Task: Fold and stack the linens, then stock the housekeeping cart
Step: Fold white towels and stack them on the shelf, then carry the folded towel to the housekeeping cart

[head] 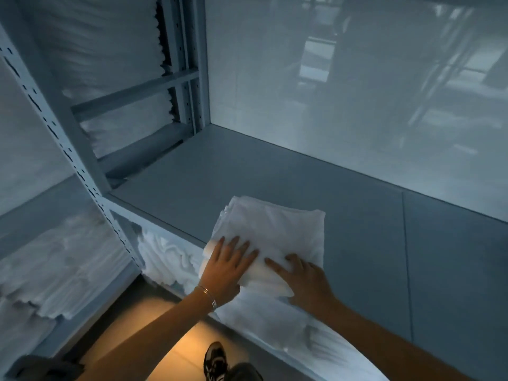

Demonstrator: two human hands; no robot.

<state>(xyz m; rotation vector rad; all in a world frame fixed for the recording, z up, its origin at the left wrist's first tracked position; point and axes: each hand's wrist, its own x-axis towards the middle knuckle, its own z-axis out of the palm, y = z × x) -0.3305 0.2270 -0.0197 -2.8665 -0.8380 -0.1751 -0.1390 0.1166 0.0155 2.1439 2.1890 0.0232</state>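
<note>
Grey shelf (275,174), head view | folded linen (272,229) at front edge, near end overhanging, long axis running away from person | left hand (228,266) and right hand (305,281) flat, fingers straight, pressing near end; equally near.

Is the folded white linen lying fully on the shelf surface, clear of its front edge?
No: the folded white linen overhangs the shelf front edge under the left hand.
</note>
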